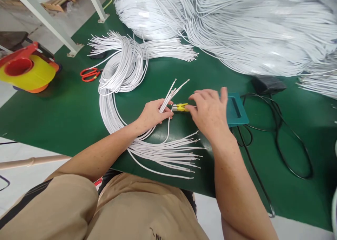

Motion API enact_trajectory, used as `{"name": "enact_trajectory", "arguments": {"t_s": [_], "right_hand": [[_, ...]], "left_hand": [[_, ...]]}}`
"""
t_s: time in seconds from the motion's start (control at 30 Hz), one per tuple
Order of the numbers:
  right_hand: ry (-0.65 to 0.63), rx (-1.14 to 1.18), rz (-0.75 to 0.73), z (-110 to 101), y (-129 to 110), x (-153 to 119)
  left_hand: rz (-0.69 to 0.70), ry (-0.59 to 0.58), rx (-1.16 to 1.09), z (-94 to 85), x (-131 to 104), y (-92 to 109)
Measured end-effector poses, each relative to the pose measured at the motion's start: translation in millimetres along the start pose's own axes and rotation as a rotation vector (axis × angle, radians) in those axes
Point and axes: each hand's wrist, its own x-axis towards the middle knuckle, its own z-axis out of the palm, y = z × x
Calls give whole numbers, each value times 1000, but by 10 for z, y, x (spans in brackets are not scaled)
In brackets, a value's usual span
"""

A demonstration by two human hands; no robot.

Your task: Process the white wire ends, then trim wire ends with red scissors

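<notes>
My left hand (152,115) is closed around a few white cables (168,99), whose ends fan up and to the right beyond the fingers. One more white cable hangs in a curve below its fingertips. My right hand (210,108) pinches the right end of a small yellow tool (181,107) with a silver metal tip; its exact kind is unclear. That tip meets the left fingertips, beside the single cable. Under my left forearm, a bundle of white cables (165,152) spreads its ends rightward across the green table (79,117).
Orange-handled scissors (89,74) lie beside the coiled cable bundle (123,64). A teal tray (237,108), a black box (267,84) and black cords (279,127) are at right. Large cable heaps (250,29) fill the back; a yellow-and-red tape dispenser (28,75) stands left.
</notes>
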Motion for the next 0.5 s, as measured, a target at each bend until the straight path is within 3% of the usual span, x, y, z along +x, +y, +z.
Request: {"name": "enact_trajectory", "arguments": {"t_s": [0.13,0.33,0.4,0.5], "right_hand": [[73,-134,205,65,98,-54],[110,-57,158,10,60,-29],[78,124,-1,-67,-88,-28],[-79,386,-421,-103,-421,-84]], "left_hand": [[-24,-51,-25,-56,-1,22],[-4,-74,-167,-154,32,-90],[7,-76,-241,-173,52,-147],[6,-99,-386,-190,75,-192]]}}
